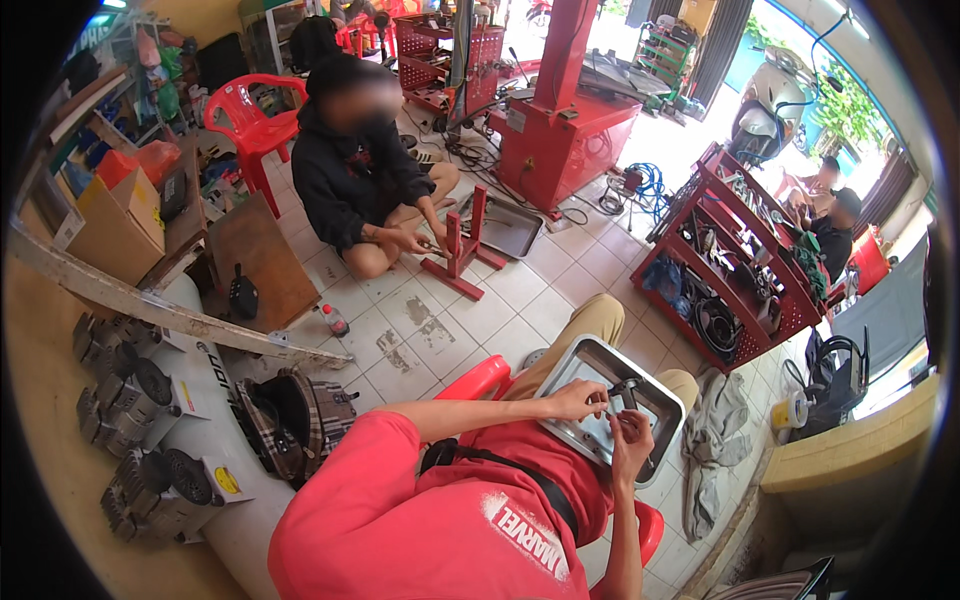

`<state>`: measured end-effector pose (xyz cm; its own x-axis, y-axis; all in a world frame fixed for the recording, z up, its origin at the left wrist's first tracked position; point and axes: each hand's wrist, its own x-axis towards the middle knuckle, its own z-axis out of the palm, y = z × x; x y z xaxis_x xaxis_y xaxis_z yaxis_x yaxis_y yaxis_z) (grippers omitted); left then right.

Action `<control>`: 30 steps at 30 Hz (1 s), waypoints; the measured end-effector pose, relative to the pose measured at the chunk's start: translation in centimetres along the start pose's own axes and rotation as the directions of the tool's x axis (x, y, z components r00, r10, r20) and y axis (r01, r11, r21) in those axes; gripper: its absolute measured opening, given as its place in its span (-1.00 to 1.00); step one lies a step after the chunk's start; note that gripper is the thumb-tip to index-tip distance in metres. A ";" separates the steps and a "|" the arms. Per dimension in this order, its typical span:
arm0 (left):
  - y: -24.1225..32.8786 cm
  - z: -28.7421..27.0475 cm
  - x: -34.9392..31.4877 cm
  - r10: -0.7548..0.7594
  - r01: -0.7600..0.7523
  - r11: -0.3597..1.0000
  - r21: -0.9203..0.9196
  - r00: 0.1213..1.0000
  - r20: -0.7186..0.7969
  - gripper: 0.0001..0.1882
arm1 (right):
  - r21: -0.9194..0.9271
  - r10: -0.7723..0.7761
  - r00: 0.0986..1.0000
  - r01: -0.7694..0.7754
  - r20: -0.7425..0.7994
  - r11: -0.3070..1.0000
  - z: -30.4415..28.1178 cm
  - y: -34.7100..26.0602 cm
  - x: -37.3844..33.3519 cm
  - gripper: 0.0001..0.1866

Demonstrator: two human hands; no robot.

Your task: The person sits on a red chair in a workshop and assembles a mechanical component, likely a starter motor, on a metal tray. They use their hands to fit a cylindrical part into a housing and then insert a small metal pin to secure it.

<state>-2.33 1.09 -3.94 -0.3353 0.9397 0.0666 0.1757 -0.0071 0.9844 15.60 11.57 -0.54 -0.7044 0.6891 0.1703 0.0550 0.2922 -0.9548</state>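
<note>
A rectangular metal tray (592,360) rests on my lap, with a pale, bluish inside. Over it, my left hand (580,400) comes in from the left, its fingers pinched together at a small dark metal part (626,388). My right hand (632,438) reaches up from below and closes its fingertips on the lower end of the same part. The part has a dark, bent upper end and a lighter section beneath. Its exact kind is too small to make out, and my fingers hide some of it.
Across the tiled floor a person in black sits with hands at a red metal stand (455,250), by another metal tray (510,228). A red tool cart (735,260) stands ahead right. Grey cloth (716,440) lies right of me; engine parts (150,490) line the left.
</note>
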 end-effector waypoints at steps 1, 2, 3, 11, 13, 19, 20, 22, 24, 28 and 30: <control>0.0 0.0 0.0 -0.012 0.012 1.000 0.003 1.000 0.000 -0.80 | -0.005 -0.010 1.000 0.010 0.002 1.000 0.0 0.2 0.0 -0.72; 0.1 0.1 0.0 -0.024 0.024 1.000 0.007 1.000 0.000 -0.80 | -0.009 -0.021 1.000 0.021 0.005 1.000 0.0 0.2 -0.1 -0.72; 0.2 0.1 0.0 -0.036 0.036 0.999 0.011 0.999 0.000 -0.81 | -0.024 -0.019 1.000 0.019 0.011 1.000 0.0 0.2 -0.1 -0.72; -0.2 0.3 0.1 0.017 -0.017 0.999 -0.037 1.000 0.016 -0.83 | -0.026 -0.005 0.999 0.006 0.046 1.000 -0.3 0.4 0.1 -0.75; -0.2 0.3 0.0 0.015 -0.014 0.998 -0.056 1.000 0.014 -0.84 | -0.017 -0.003 0.999 0.004 0.043 1.000 -0.3 0.7 0.2 -0.75; -0.4 0.2 0.1 0.004 -0.003 0.999 -0.054 1.000 0.023 -0.84 | 0.015 0.019 0.999 -0.020 0.049 1.000 -0.2 1.0 0.2 -0.78; -0.3 0.2 0.2 0.010 -0.009 0.998 -0.063 1.000 0.020 -0.84 | 0.006 0.026 0.999 -0.026 0.046 1.000 -0.2 0.9 0.2 -0.79; 0.0 0.1 0.3 0.026 -0.024 0.996 -0.083 1.000 0.016 -0.85 | 0.006 0.039 0.998 -0.039 0.058 0.999 -0.2 0.7 0.2 -0.82; 0.2 0.0 0.4 0.046 -0.044 0.994 -0.104 0.999 0.015 -0.85 | 0.025 0.051 0.996 -0.052 0.068 0.998 -0.1 0.4 0.2 -0.84; 0.4 -0.1 0.3 0.061 -0.060 0.996 -0.071 0.998 0.007 -0.86 | 0.046 0.059 0.994 -0.063 0.089 0.997 -0.1 0.4 0.2 -0.85; 0.2 0.1 0.4 0.080 -0.081 0.995 -0.059 0.997 -0.017 -0.89 | 0.033 0.049 0.994 -0.052 0.093 0.998 -0.1 0.4 0.2 -0.84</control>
<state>-2.34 1.50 -3.75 -0.3356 0.9304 0.1477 0.1468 -0.1032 0.9838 15.56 11.85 -0.87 -0.7638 0.6377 0.1001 0.0683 0.2341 -0.9698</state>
